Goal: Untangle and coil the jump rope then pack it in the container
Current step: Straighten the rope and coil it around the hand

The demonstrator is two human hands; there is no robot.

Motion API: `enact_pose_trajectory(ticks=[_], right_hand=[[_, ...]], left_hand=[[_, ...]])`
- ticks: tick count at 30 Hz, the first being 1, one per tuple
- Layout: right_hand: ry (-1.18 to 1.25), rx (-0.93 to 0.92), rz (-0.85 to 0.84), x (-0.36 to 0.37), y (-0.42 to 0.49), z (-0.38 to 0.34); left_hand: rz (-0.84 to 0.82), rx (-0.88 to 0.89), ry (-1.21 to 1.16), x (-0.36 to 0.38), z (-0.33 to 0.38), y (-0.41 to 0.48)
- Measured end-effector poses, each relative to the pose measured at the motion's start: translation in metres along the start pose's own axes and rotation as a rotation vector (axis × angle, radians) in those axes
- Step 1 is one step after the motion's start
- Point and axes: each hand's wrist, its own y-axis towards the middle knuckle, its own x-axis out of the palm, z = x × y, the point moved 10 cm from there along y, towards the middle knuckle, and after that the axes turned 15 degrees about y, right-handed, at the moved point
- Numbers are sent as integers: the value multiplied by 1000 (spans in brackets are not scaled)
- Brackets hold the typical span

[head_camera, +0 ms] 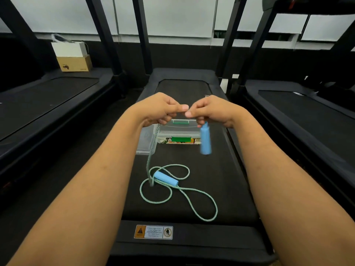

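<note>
A mint-green jump rope (199, 200) lies in loose loops on the black treadmill belt (226, 179), with one blue handle (166, 178) resting among the loops. My left hand (159, 109) pinches the rope, and a strand hangs from it down to the belt. My right hand (213, 110) pinches the rope just above the second blue handle (205, 140), which dangles blurred in the air. Both hands meet thumb to thumb above a clear plastic container (178, 131) with green latches. Its clear lid (145, 141) lies to its left.
Two more treadmills flank this one, left (48, 96) and right (307, 112), with dark uprights behind. A cardboard box (74, 63) with a white bag on top stands at the back left. A warning sticker (153, 232) marks the near end of the deck.
</note>
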Motion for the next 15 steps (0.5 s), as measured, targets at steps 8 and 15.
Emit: enact_pose_trajectory(ticks=[8,15], right_hand=[[62,97,-3,-8,-8,15],[-452,95,-16,0,-2,-7]], left_hand=[[373,-38,-122,-47,-40,6],[75,-144,205,-14,-40,1]])
